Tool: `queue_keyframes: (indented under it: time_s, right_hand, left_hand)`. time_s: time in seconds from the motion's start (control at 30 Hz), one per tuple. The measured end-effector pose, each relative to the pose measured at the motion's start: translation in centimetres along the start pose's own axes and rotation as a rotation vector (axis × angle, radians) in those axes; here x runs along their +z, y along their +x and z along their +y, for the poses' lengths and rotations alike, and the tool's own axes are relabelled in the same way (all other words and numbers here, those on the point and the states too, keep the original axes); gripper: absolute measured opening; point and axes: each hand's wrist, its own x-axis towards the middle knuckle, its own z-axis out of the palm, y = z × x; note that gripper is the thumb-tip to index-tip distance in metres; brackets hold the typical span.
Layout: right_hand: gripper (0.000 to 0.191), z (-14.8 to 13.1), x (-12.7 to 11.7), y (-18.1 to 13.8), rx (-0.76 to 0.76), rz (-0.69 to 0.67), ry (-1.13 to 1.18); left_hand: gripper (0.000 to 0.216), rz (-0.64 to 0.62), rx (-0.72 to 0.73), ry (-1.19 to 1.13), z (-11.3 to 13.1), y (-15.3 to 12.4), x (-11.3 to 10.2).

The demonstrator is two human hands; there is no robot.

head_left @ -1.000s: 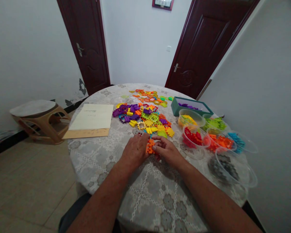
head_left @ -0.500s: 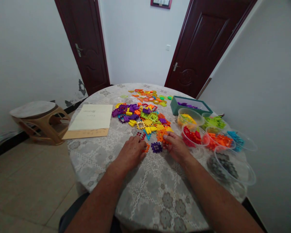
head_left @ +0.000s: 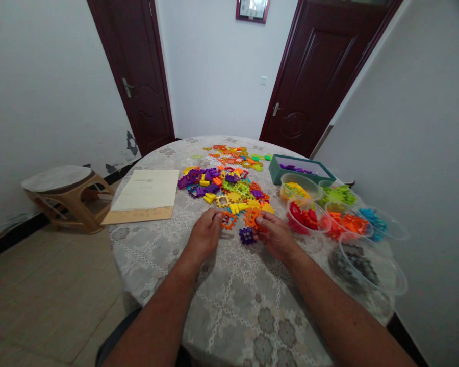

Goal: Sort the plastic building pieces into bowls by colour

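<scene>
Between the thumb and fingers of my left hand (head_left: 205, 233) is an orange open-framed toothed building piece (head_left: 228, 220). My right hand (head_left: 276, 235) pinches another orange toothed building piece (head_left: 252, 217), a more solid one, facing the first across a small gap. Just below it, a purple square building piece (head_left: 247, 236) is close to my right fingers; whether they touch it I cannot tell. Beyond both hands spreads a mixed pile of plastic building pieces (head_left: 233, 187) in purple, yellow, green, orange and red.
Clear bowls to the right hold yellow (head_left: 296, 189), red (head_left: 304, 216), orange (head_left: 348, 224), green, blue and grey pieces. Behind them stands a green box (head_left: 277, 173) with purple pieces. Paper sheets (head_left: 147, 188) lie at the left of the round table (head_left: 229, 306). A stool (head_left: 72, 199) stands beyond.
My left hand has lifted the orange open-framed piece off the table and turned upright with it. My right hand still holds its orange piece. The view has tilted up slightly.
</scene>
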Motion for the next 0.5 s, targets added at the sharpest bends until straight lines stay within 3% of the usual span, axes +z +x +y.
queue_keyframes:
  time_s: [0.1,0.3,0.5]
  right_hand:
    - [0.033,0.4,0.4,-0.1,0.007,-0.034,-0.038]
    - [0.036,1.0,1.2,-0.3,0.028,-0.119,-0.096]
    - [0.038,1.4,1.4,0.0,0.017,-0.153,-0.184]
  left_hand:
    - [0.032,-0.003,-0.074,-0.049,0.2,0.3,-0.4]
    - [0.034,-0.055,-0.075,-0.088,1.1,0.2,-0.7]
    - [0.036,-0.308,-0.161,-0.213,2.4,0.0,-0.6]
